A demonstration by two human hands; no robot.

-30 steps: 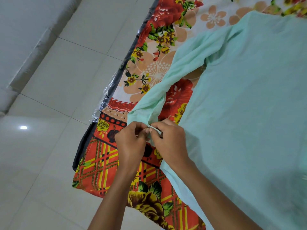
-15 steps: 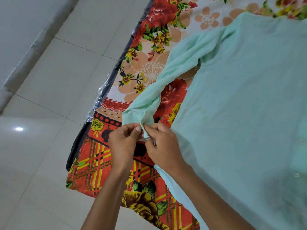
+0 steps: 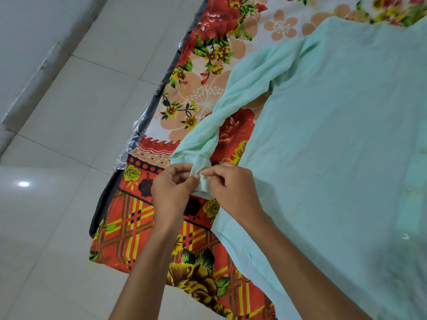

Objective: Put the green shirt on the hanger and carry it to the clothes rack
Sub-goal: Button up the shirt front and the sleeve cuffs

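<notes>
A: What does the head view show of the shirt (image 3: 335, 139)?

B: It lies spread flat over the right of a bed, on a flowered sheet (image 3: 208, 65). Its body fills the right side, from near to far. One sleeve (image 3: 233, 105) runs from the far shoulder down toward the near left, bunched and twisted along the way.

A: And the hands?

B: Both meet at the sleeve's cuff (image 3: 203, 184), near the middle of the view. The left hand (image 3: 172, 192) pinches the cuff from the left, thumb and fingers closed on the cloth. The right hand (image 3: 233, 195) pinches it from the right, its grip likewise clenched on the cuff. The fingertips of the two hands nearly touch, with a small fold of pale cloth hanging between them.

A: Is the cuff on the sheet?

B: It is lifted a little above it, I think; I cannot tell how far. The right forearm crosses over the near hem of the shirt.

A: What lies around?

B: The sheet's red plaid border hangs over the bed's near left edge, with a dark mattress (image 3: 108, 204) edge and shiny plastic wrap (image 3: 129, 146) showing beside it. To the left is a pale tiled floor (image 3: 69, 135), with a light glare on it, and a wall at the far left.
</notes>
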